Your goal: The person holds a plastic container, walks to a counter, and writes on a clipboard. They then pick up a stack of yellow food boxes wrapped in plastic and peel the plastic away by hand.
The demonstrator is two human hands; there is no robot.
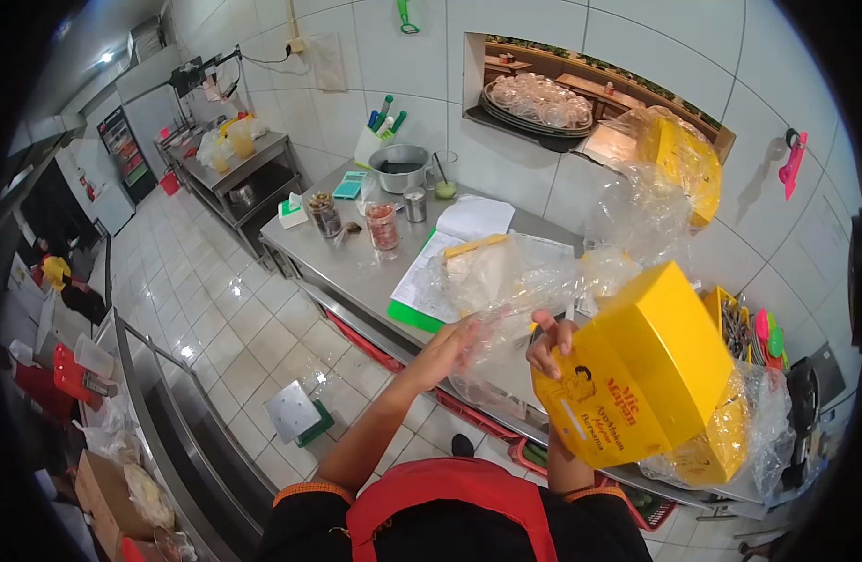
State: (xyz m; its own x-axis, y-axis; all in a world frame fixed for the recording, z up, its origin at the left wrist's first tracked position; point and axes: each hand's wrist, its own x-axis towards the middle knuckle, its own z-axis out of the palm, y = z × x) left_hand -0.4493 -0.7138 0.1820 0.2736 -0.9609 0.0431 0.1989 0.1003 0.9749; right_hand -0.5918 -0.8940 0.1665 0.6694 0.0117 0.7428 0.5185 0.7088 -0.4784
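Observation:
My left hand [452, 351] is closed on the edge of a crumpled clear plastic bag [506, 351], its fingertips partly veiled by the film. My right hand [551, 347] grips a yellow cardboard box [637, 375], tilted, with red and dark printing on its front; part of that hand is hidden behind the box. Behind the hands, more clear plastic lies over an open notebook [473, 220] on a green clipboard [417, 317]. Under the raised box, other yellow boxes [721, 445] sit wrapped in clear plastic at the counter's right end.
On the steel counter [346, 253] stand a metal pot [400, 169], two filled jars, a metal cup [415, 204] and a knife holder [370, 145]. A wall opening holds a tray of plastic cups [543, 101]. A floor scale [295, 412] lies left. A person [66, 276] stands far left.

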